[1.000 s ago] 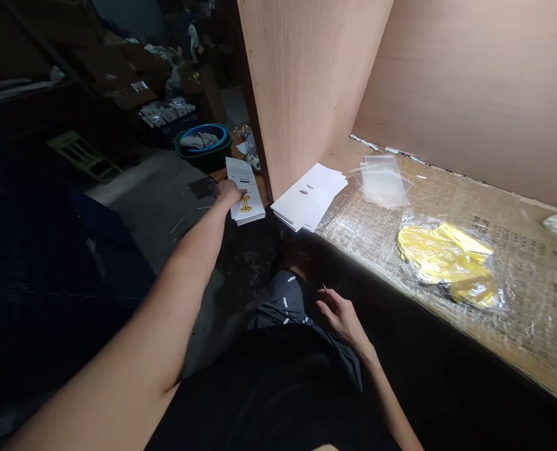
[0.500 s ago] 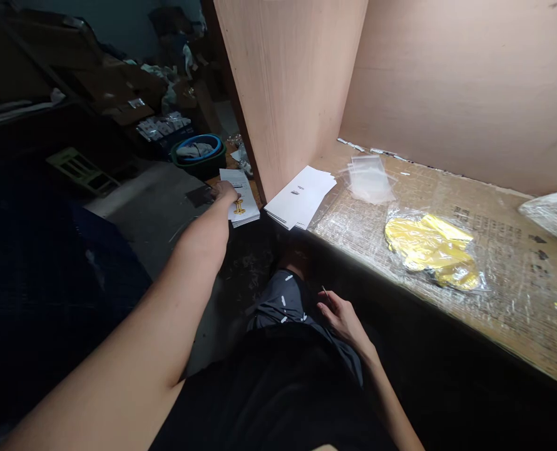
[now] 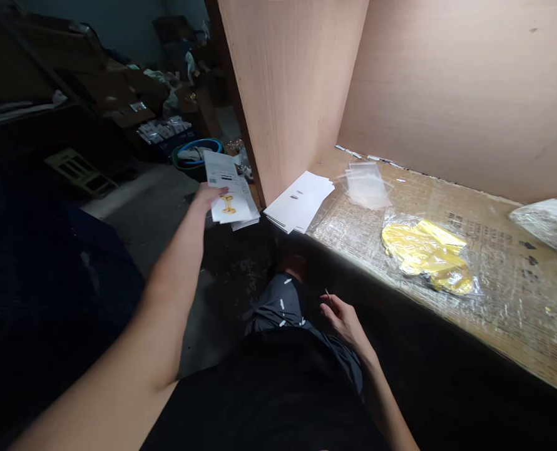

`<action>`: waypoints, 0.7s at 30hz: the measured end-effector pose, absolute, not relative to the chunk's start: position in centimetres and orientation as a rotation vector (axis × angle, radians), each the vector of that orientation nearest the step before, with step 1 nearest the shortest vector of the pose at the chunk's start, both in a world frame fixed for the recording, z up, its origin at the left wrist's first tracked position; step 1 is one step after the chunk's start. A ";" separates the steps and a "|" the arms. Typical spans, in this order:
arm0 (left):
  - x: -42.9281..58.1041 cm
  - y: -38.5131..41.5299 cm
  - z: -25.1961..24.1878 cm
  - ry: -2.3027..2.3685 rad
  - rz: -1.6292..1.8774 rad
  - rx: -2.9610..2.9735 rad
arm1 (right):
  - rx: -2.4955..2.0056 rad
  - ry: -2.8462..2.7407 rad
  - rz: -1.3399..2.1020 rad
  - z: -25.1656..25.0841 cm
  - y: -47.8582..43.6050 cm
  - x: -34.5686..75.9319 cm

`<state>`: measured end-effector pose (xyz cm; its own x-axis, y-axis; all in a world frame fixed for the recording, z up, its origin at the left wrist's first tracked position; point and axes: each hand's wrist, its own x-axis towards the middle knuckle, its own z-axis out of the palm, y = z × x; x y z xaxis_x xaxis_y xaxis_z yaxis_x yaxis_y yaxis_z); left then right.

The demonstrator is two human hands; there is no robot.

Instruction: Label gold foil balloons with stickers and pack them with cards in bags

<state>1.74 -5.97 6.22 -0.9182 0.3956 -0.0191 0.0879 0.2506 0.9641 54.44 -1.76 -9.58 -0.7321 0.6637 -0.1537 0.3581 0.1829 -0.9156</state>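
My left hand (image 3: 208,195) is closed on the left edge of a white printed card (image 3: 238,203) with a golden balloon-like figure on it. That card is lifted over a stack of similar cards (image 3: 249,222), which it mostly covers. Low by my right thigh, my right hand (image 3: 340,316) pinches a thin, small stick-like item (image 3: 328,294) whose kind I cannot make out. To the right of the stack lies a fanned pile of white folded sheets (image 3: 300,202) on the table corner.
The cardboard-covered table (image 3: 489,313) holds clear plastic bags (image 3: 365,186), a yellow foil item in clear wrap (image 3: 426,257) and a white wrapped bundle (image 3: 548,220). A tall wooden panel (image 3: 292,81) rises behind the sheets. Tubs (image 3: 189,164) and a green stool (image 3: 79,172) stand on the floor.
My left hand has taken hold of a top card and raised it off the stack, moving slightly left. My right hand has stayed nearly in place.
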 end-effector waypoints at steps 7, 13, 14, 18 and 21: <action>15.0 -16.7 0.9 1.747 1.786 0.587 | -0.825 -1.983 1.699 -3.8 -1.2 47.2; 27.0 -9.7 -0.2 1.556 1.843 0.866 | -0.732 -1.713 1.401 -0.9 -1.0 40.3; 27.5 -7.8 0.7 1.524 1.875 0.942 | -0.726 -1.717 1.340 -0.2 0.4 40.4; 27.3 0.5 5.2 1.308 1.994 1.267 | -0.648 -1.772 1.021 4.7 8.8 43.6; 27.9 5.9 6.3 1.163 1.973 1.414 | -0.633 -1.797 0.865 6.9 13.7 46.1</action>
